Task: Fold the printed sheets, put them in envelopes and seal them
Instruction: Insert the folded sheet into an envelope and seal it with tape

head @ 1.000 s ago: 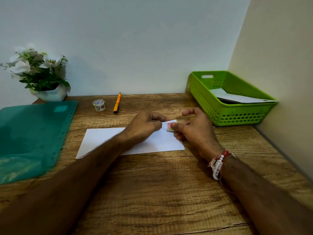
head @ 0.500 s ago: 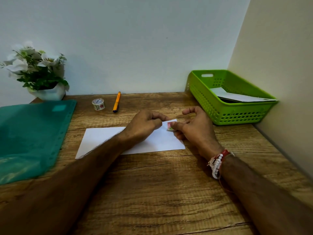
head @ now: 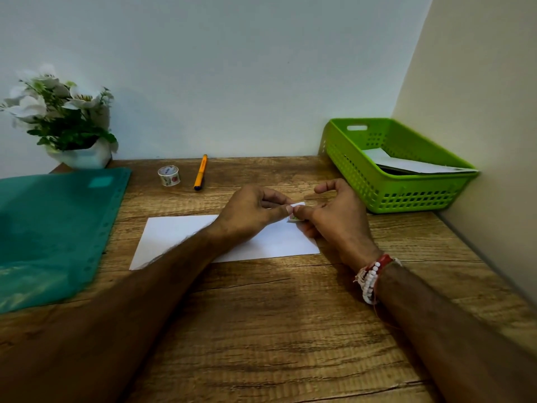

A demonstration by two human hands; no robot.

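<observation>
Wooden desk (head: 290, 330) against a pale wall carries a white envelope (head: 174, 237), flat near its middle. Over the envelope's far right corner, the left hand (head: 250, 216) and right hand (head: 337, 219) both pinch a small patterned sticker (head: 295, 218). A green basket (head: 406, 181) holding paper sits in the desk's far right corner. A tape roll (head: 168, 175) and a pen (head: 200, 172) lie near the far edge.

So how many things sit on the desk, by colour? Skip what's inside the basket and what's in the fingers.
Green: 2, lime plastic basket, teal plastic folder.
White: 3, flat paper envelope, potted white flowers, small patterned tape roll.
Orange: 1, slim orange pen.
Total: 6.
</observation>
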